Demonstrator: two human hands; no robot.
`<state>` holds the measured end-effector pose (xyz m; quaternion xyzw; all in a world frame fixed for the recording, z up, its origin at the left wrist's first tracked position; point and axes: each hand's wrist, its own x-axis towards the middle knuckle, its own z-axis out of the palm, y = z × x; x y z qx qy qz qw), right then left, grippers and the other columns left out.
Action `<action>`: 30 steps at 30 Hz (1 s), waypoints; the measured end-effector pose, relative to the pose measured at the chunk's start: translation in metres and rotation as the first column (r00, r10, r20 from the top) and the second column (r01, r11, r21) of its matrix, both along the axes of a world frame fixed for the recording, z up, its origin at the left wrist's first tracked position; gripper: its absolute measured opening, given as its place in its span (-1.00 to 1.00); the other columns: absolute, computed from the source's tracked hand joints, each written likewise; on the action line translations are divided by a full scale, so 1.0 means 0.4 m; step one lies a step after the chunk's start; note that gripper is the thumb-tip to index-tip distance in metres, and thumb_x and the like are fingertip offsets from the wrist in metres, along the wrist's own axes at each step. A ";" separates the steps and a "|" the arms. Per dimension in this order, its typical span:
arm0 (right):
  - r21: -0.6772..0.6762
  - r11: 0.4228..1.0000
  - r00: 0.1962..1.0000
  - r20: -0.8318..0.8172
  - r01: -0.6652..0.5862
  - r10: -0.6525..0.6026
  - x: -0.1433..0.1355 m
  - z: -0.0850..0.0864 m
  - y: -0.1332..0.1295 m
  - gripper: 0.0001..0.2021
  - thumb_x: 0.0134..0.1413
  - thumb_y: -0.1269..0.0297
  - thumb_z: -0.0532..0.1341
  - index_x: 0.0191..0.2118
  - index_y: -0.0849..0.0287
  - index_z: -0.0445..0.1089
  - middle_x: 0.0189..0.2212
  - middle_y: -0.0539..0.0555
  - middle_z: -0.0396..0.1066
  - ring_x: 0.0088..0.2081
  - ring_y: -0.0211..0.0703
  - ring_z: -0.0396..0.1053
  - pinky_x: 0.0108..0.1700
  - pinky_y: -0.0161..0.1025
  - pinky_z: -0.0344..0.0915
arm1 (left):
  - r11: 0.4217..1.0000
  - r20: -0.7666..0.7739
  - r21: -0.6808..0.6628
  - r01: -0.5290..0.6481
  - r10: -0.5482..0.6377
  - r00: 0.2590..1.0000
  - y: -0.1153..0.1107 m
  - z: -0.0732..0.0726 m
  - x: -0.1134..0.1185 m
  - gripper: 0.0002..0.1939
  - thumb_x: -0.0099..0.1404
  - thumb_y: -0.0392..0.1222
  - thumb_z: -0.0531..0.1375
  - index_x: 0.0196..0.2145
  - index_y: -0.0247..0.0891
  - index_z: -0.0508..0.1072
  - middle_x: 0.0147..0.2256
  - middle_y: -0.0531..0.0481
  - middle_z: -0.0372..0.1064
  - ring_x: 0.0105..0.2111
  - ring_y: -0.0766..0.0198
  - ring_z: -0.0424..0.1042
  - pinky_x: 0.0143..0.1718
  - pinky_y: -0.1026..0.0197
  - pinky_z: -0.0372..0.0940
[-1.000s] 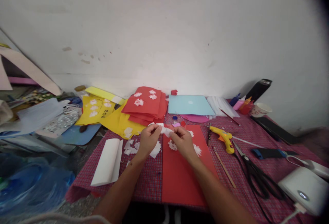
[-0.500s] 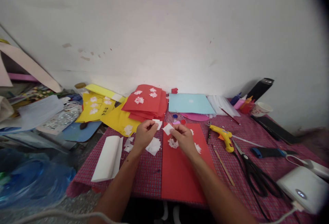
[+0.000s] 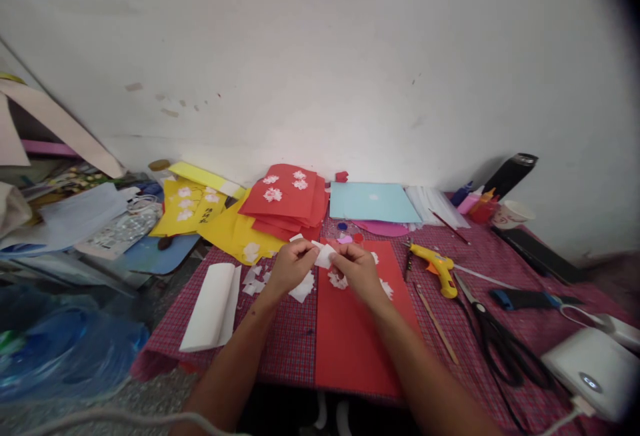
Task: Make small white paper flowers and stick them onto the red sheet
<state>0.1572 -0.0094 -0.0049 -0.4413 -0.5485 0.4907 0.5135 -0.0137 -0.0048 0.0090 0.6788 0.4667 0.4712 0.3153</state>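
A small white paper square (image 3: 325, 256) is pinched in the fingertips of my right hand (image 3: 359, 275). My left hand (image 3: 293, 267) has its thumb and fingers closed at the square's left edge, and more white paper (image 3: 296, 238) sticks out behind its knuckles. Both hands are above the top of a red sheet (image 3: 353, 356). White crumpled paper flowers (image 3: 337, 281) lie on that sheet, partly hidden by my right hand. Below my left hand rests a pile of white paper squares (image 3: 303, 288), with torn scraps (image 3: 254, 284) to its left.
Folded white paper (image 3: 210, 306) lies at the left. Behind are red cards with flowers (image 3: 283, 196), yellow sheets (image 3: 235, 231) and a light blue sheet (image 3: 373, 203). A yellow glue gun (image 3: 437, 266), black scissors (image 3: 500, 339), wooden stick (image 3: 437, 326) and white power bank (image 3: 593, 369) occupy the right.
My hands have come together. My left hand has moved right, so its fingertips now meet the paper square held in my right hand; before, each held its own white piece apart.
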 end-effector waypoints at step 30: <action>-0.080 0.994 0.997 -0.025 -0.078 0.076 -0.004 -0.006 -0.002 -0.71 0.12 0.03 0.21 -0.41 0.18 0.40 -0.73 -0.10 0.26 -0.70 -0.32 0.14 -0.64 -0.37 0.04 | 0.982 0.201 -0.043 -0.184 0.189 0.961 0.010 -0.020 0.003 -0.82 0.23 -0.20 0.18 -0.28 -0.27 0.56 -0.32 -0.03 0.47 -0.34 0.29 0.40 -0.30 0.29 0.27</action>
